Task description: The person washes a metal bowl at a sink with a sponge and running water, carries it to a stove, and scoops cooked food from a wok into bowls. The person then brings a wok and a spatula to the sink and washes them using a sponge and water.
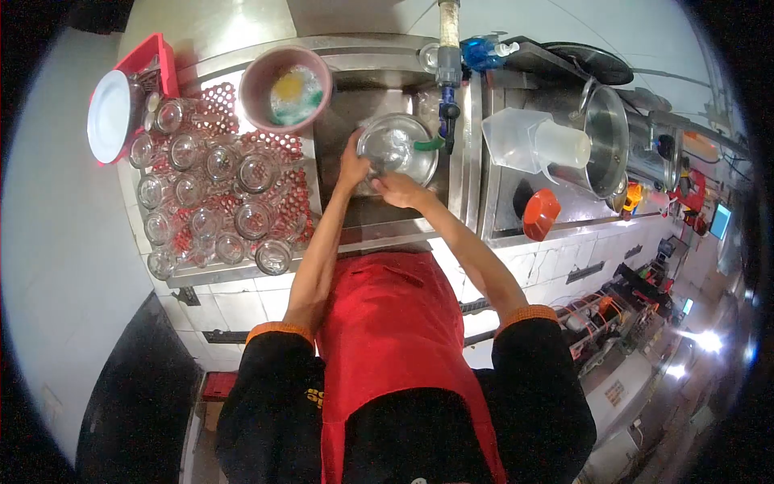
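Observation:
A round, shiny metal bowl (399, 149) is held over the sink (343, 105), beneath the tap (448, 89) and its short green hose (429, 145). My left hand (353, 169) grips the bowl at its left edge, thumb towards me. On the near edge, my right hand (401, 191) is closed around the rim, slightly blurred. The undersides of both hands are hidden. Left of the bowl, a pink basin (250, 93) holds suds, a yellow sponge (286, 87) and something green.
Several glass mugs (220, 163) crowd a red perforated mat (294, 206) on the left, beside a white plate (109, 117) in a red rack (167, 68). To the right stand a large metal pot (606, 137), a clear plastic jug (512, 139) and an orange bowl (540, 215).

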The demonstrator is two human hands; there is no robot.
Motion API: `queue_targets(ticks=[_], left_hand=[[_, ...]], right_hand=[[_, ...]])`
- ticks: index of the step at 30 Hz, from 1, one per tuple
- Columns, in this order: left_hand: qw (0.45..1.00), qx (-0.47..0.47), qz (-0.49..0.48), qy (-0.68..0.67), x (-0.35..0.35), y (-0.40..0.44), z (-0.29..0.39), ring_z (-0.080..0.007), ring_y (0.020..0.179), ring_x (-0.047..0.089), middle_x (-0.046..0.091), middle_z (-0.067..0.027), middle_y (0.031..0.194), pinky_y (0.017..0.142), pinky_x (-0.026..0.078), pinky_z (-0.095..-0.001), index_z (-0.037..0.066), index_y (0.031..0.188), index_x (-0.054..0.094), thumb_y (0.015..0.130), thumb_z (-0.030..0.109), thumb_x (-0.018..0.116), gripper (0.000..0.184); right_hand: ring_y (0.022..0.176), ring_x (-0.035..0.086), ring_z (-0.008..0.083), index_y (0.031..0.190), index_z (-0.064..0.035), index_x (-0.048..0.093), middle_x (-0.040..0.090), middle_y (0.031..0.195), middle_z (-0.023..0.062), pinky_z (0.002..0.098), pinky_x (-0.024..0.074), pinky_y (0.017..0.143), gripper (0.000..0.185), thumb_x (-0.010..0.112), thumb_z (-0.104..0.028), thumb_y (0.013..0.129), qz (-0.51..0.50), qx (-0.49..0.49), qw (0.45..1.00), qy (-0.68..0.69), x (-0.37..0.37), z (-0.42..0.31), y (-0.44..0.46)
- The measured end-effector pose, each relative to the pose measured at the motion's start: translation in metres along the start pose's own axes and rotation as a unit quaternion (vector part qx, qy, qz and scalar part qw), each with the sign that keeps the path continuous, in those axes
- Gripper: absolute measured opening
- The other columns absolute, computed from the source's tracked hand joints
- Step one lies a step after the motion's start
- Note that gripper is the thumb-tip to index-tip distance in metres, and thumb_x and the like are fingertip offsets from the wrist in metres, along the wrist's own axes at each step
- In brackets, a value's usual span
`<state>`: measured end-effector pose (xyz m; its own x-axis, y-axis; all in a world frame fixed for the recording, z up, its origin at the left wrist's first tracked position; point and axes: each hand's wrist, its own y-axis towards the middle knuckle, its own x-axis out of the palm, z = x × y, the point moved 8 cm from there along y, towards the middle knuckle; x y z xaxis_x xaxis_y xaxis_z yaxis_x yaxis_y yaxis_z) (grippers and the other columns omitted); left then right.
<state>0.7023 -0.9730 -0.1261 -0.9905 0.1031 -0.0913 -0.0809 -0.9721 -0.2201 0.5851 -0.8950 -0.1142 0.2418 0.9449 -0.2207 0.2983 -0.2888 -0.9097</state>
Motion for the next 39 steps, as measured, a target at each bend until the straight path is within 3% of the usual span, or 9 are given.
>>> queue_targets(ticks=[3,6,14,16,22,28,32,36,39], left_hand=[[0.992,-0.109,-0.012,-0.060,0.004,-0.005,-0.024,-0.0240,0.112,0.057,0.060,-0.0146,0.122,0.096,0.042,-0.0331,0.003,0.130,0.048,0.072,0.004,0.058,0.059],[0.982,-0.160,-0.017,-0.102,0.004,0.000,-0.050,-0.0193,0.107,0.058,0.061,-0.0121,0.120,0.093,0.042,-0.0298,0.005,0.127,0.051,0.073,0.007,0.063,0.055],[0.888,-0.423,-0.128,-0.126,0.035,-0.032,-0.040,-0.0415,0.073,0.066,0.056,-0.0252,0.106,0.047,0.060,-0.0507,-0.006,0.126,0.039,0.079,0.004,0.041,0.048],[0.904,-0.378,-0.120,-0.157,0.030,-0.040,0.000,-0.0441,0.075,0.065,0.054,-0.0273,0.107,0.050,0.061,-0.0489,-0.009,0.125,0.039,0.079,0.005,0.044,0.048],[0.955,-0.293,-0.047,-0.020,-0.013,-0.028,0.036,-0.0426,0.094,0.063,0.057,-0.0326,0.112,0.071,0.058,-0.0464,-0.010,0.128,0.038,0.069,0.009,0.053,0.064],[0.982,-0.139,-0.037,0.123,-0.007,-0.015,0.025,-0.0458,0.111,0.054,0.059,-0.0337,0.109,0.096,0.042,-0.0464,-0.003,0.125,0.045,0.070,0.015,0.058,0.059],[0.976,-0.177,0.021,0.122,-0.009,-0.003,-0.003,-0.0450,0.110,0.055,0.060,-0.0307,0.112,0.096,0.043,-0.0449,0.000,0.123,0.049,0.070,0.014,0.056,0.055],[0.982,-0.151,0.044,0.101,-0.003,0.001,-0.036,-0.0405,0.113,0.055,0.059,-0.0276,0.117,0.096,0.042,-0.0441,0.003,0.126,0.050,0.071,0.012,0.055,0.057],[0.981,-0.188,0.023,0.038,0.001,0.002,-0.062,-0.0351,0.110,0.058,0.061,-0.0214,0.117,0.094,0.044,-0.0397,0.004,0.126,0.053,0.070,0.010,0.058,0.057]], right_hand=[[0.111,0.056,0.0349,0.115,0.0021,0.060,0.061,0.114,0.0217,0.0434,0.0420,0.096,0.040,0.058,-0.029,0.091,0.333,-0.226,0.915,-0.006,-0.018,-0.029,-0.044],[0.099,0.062,0.0315,0.110,-0.0003,0.064,0.066,0.103,0.0196,0.0395,0.0461,0.089,0.035,0.066,-0.026,0.087,0.303,-0.258,0.906,0.143,-0.043,-0.008,-0.053],[0.090,0.064,0.0294,0.118,0.0072,0.055,0.066,0.101,0.0178,0.0356,0.0475,0.089,0.059,0.066,-0.041,0.085,0.291,0.012,0.661,0.692,-0.075,0.086,0.039],[0.101,0.061,0.0346,0.123,0.0088,0.050,0.065,0.104,0.0229,0.0385,0.0439,0.094,0.063,0.062,-0.041,0.086,0.621,0.032,0.740,0.257,-0.100,0.071,0.038],[0.111,0.055,0.0373,0.135,-0.0044,0.042,0.055,0.120,0.0298,0.0428,0.0409,0.096,0.057,0.059,-0.029,0.086,0.179,-0.129,0.967,0.128,-0.015,0.039,0.088],[0.116,0.046,0.0416,0.125,-0.0063,0.044,0.044,0.127,0.0248,0.0490,0.0435,0.091,0.058,0.066,-0.012,0.071,0.471,-0.104,0.867,-0.129,-0.078,-0.001,-0.015],[0.117,0.046,0.0426,0.130,-0.0084,0.043,0.044,0.129,0.0261,0.0468,0.0421,0.097,0.068,0.069,-0.013,0.067,0.345,-0.145,0.923,-0.091,-0.051,-0.001,0.000],[0.117,0.052,0.0342,0.124,-0.0014,0.052,0.056,0.121,0.0228,0.0425,0.0410,0.099,0.060,0.069,-0.037,0.079,0.187,-0.073,0.970,0.133,-0.030,0.033,0.020],[0.116,0.053,0.0281,0.125,-0.0007,0.053,0.058,0.122,0.0196,0.0377,0.0429,0.097,0.051,0.060,-0.037,0.089,0.168,-0.082,0.815,0.548,-0.040,0.040,0.003]])
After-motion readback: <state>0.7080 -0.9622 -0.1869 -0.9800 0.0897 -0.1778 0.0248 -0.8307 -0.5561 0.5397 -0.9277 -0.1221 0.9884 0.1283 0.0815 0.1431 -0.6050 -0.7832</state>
